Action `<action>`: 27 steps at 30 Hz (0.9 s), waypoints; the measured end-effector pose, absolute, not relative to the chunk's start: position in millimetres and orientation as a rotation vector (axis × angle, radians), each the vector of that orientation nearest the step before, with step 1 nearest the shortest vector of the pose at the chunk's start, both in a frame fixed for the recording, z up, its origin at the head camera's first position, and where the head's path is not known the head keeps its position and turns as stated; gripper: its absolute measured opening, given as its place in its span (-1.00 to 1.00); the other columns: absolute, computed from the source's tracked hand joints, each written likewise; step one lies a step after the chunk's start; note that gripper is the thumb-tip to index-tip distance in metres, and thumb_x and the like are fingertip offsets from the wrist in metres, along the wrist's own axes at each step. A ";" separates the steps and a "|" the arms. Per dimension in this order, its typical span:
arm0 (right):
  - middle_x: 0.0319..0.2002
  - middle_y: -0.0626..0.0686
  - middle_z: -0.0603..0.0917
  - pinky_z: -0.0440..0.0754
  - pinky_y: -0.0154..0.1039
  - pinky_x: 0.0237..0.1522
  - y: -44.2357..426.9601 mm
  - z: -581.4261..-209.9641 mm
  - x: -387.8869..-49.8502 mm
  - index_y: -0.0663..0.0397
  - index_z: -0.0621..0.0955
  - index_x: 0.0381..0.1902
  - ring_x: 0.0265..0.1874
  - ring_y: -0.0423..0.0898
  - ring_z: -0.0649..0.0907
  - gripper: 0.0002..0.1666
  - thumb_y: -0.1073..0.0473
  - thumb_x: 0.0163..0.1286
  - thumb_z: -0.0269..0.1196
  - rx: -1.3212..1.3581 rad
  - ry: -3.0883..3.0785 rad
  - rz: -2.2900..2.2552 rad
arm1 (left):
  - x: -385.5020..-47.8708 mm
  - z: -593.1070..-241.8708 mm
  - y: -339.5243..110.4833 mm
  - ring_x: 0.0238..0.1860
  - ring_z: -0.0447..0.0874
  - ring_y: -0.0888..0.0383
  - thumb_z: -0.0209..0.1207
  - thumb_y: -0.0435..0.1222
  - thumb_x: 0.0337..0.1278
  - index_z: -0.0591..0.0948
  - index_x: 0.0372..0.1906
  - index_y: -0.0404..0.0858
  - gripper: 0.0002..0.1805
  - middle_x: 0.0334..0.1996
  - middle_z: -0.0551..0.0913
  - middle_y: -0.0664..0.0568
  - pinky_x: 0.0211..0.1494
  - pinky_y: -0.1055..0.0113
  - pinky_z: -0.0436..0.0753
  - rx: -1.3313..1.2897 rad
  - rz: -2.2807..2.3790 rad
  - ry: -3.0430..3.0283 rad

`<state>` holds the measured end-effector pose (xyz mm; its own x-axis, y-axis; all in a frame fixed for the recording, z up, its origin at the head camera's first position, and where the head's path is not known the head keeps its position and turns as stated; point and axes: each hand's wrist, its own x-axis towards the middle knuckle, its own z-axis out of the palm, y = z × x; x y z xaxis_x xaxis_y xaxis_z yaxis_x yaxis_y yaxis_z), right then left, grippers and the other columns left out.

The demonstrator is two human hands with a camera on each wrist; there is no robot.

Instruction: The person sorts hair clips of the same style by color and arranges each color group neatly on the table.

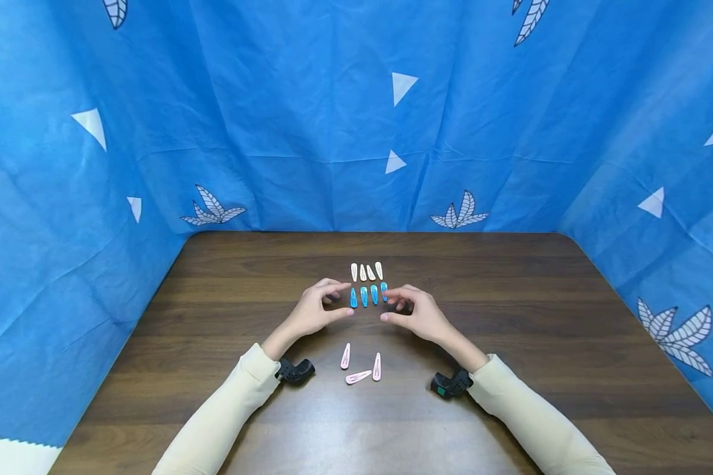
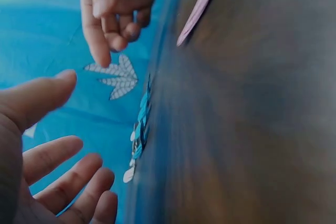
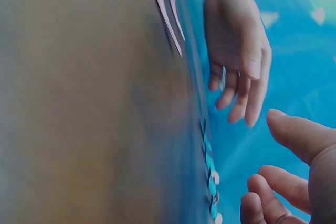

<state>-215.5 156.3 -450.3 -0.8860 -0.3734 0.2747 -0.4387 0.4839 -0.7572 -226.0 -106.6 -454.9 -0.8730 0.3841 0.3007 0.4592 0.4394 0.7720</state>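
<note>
Several blue snap hair clips (image 1: 364,296) lie side by side in a row on the wooden table. Behind them is a row of several white hair clips (image 1: 363,272). Three pink hair clips (image 1: 377,367) lie loosely nearer the front, one turned nearly sideways. My left hand (image 1: 315,309) is at the left end of the blue row, thumb and fingers spread apart and holding nothing. Opposite it, my right hand (image 1: 418,313) has the same loose shape. Its index finger overlaps the rightmost blue clip in the head view; both wrist views show the fingers above the table.
The brown wooden table (image 1: 261,422) runs back to a blue curtain (image 1: 333,119) with white leaf and triangle prints, which also covers both sides. Each wrist wears a black camera mount, one left (image 1: 296,372) and one right (image 1: 450,384) of the pink clips.
</note>
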 end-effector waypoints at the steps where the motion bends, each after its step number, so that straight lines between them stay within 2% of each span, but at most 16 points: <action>1: -0.26 0.08 0.67 0.52 -0.25 -0.30 156.5 -448.9 -209.6 0.17 0.68 0.01 -0.35 -0.07 0.57 -0.49 0.13 0.09 0.50 0.738 -2.652 1.382 | -221.1 -453.5 -108.6 -0.07 0.62 -0.03 0.44 -0.26 -0.06 0.60 0.16 -0.36 -0.40 0.01 0.62 -0.16 -0.05 0.16 0.63 -0.782 -1.433 -2.608; 7: -0.29 0.00 0.67 0.53 -0.24 -0.33 157.2 -444.3 -176.9 0.12 0.68 -0.02 -0.36 -0.09 0.58 -0.44 0.05 0.01 0.54 0.848 -2.698 1.332 | -194.5 -450.4 -115.0 -0.09 0.59 0.02 0.47 -0.22 -0.12 0.57 0.19 -0.36 -0.32 0.03 0.59 -0.15 -0.04 0.23 0.64 -0.903 -1.428 -2.707; 12: -0.30 -0.05 0.64 0.51 -0.32 -0.29 154.7 -445.4 -159.7 0.08 0.64 -0.06 -0.39 -0.17 0.54 -0.38 -0.03 -0.07 0.57 0.897 -2.724 1.257 | -179.2 -450.4 -117.4 -0.12 0.57 0.09 0.49 -0.15 -0.16 0.58 0.17 -0.32 -0.30 0.03 0.57 -0.08 -0.04 0.31 0.61 -0.963 -1.380 -2.767; 20: -0.33 -0.11 0.62 0.46 -0.43 -0.34 150.3 -455.8 -149.4 0.01 0.63 -0.15 -0.43 -0.28 0.48 -0.36 -0.12 -0.15 0.59 0.929 -2.761 1.172 | -168.8 -458.6 -120.1 -0.13 0.57 0.15 0.55 -0.12 -0.29 0.63 0.07 -0.28 -0.31 -0.02 0.58 0.01 0.00 0.31 0.51 -1.013 -1.310 -2.761; 27: -0.34 -0.15 0.58 0.44 -0.43 -0.33 149.0 -457.9 -145.0 -0.03 0.62 -0.17 -0.41 -0.28 0.46 -0.34 -0.17 -0.21 0.60 0.918 -2.805 1.081 | -167.7 -462.4 -118.4 -0.11 0.55 0.18 0.56 -0.16 -0.33 0.66 0.02 -0.27 -0.36 -0.01 0.56 0.06 0.04 0.33 0.49 -1.009 -1.329 -2.767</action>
<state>-145.0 149.0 -457.9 -0.8293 -0.5221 0.1992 -0.5207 0.5926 -0.6146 -167.7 -118.4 -462.4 -0.8014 0.5706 0.1793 0.4966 0.4678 0.7311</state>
